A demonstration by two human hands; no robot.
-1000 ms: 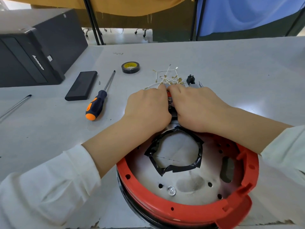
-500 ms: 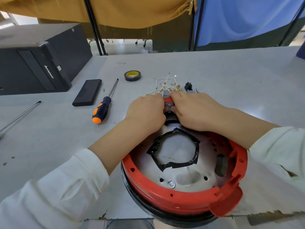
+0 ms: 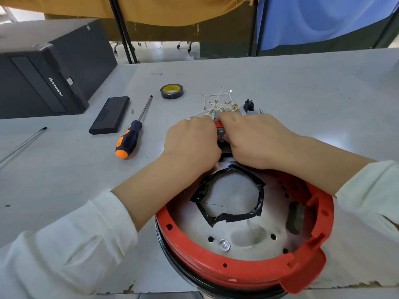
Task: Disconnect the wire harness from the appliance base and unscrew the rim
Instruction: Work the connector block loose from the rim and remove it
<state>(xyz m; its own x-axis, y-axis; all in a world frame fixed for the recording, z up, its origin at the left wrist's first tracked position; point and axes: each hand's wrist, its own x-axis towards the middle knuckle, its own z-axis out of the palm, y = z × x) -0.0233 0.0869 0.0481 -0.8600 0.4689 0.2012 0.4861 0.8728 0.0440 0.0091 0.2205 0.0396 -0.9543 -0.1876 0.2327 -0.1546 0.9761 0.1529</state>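
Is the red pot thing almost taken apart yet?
Not yet. Both hands, left hand and right hand, are bunched at the far edge of the appliance base, working where the wire harness joins. The red rim sits on the base, and the screwdriver lies unused on the table, so unscrewing is left.

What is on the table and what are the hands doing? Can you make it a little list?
left hand: gripping the small part at the far edge of the appliance base
right hand: gripping the same part
wire harness: white wires, just past the hands
red rim: on the base
screwdriver: lying untouched, left of the hands
tape roll: behind the screwdriver
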